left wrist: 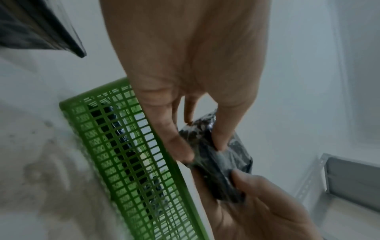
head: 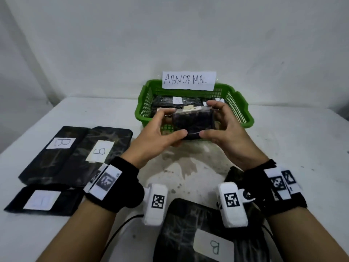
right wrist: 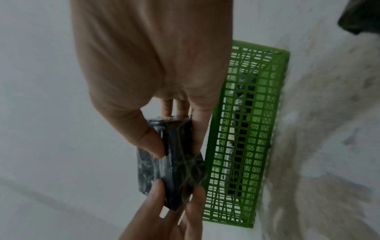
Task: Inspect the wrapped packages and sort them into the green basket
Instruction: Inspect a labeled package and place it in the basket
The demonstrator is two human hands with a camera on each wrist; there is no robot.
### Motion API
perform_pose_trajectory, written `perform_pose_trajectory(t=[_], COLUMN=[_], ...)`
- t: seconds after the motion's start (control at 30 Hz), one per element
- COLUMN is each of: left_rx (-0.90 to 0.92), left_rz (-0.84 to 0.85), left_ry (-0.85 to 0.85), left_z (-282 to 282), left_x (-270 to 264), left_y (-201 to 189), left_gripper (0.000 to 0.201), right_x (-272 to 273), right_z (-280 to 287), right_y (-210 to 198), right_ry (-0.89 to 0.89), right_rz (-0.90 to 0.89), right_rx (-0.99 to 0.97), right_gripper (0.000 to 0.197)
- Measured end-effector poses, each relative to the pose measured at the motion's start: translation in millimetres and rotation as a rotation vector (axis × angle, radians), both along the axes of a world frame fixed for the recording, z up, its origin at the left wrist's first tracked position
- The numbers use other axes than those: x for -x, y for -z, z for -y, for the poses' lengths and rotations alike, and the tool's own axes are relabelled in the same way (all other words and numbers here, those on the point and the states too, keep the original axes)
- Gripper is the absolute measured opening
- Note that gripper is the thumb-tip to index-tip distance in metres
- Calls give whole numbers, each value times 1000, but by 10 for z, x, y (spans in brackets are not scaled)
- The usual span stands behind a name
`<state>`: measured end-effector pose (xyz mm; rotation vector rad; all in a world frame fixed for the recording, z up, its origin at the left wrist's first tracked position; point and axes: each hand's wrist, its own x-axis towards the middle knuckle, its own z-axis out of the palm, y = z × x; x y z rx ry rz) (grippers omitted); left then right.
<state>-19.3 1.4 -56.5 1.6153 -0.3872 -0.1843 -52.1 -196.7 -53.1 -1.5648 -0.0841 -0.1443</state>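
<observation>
So, roughly halfway: a few wrapped packages [head: 175, 103] are already laid in the green basket [head: 239, 106], one small package [head: 193, 124] is pinched between left hand [head: 156, 133] and right hand [head: 226, 133] just above its near rim, while four B-labelled packages [head: 75, 154] are left on the table [head: 292, 148].

Packages [head: 75, 156] left of basket [head: 143, 103].

Sorting station – labelled basket [head: 143, 112], white table [head: 283, 140]
</observation>
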Motion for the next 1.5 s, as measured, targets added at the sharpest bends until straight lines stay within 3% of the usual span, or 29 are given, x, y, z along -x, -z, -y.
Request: perform_pose_trajectory(t=[0.17, 0.33, 0.4, 0.5, 0.7, 0.8, 0.97, 1.17, 1.33, 1.5], left_rx=[58, 183, 236, 329, 219, 213, 166, 139, 124, 150], left_rz=[202, 266, 222, 88, 41, 35, 53, 11, 14, 31], left_ry=[-101, -28, 27, 59, 53, 48, 57, 2, 2, 7], left_z=[-25, -35, -35, -11, 113, 145, 131, 119, 122, 113], left_x=[-126, -202, -208, -225, -187, -164, -140, -171, -163, -145], left_y=[20, -50, -99, -122, -18, -16, -30, -37, -69, -82], left_gripper=[62, 62, 51, 30, 57, 57, 36, 61, 36, 32], right_x=[-178, -189, -174, -172, -266, -292, -240, -201, -205, -194], right_z=[-73, -34, -2, 68, 69, 25, 8, 33, -4, -57], right_y=[-130, -258, -291, -321, -195, -164, -182, -169, -160, -156], right_ry=[74, -76, -102, -141, -24, -32, -76, -97, -30, 12], right_rz=[57, 74, 110, 144, 78, -9, 20, 15, 54, 87], right_rx=[288, 164, 79, 94, -43, -53, 58, 184, 183, 217], right_gripper=[76, 74, 75, 91, 76, 61, 68, 63, 44, 41])
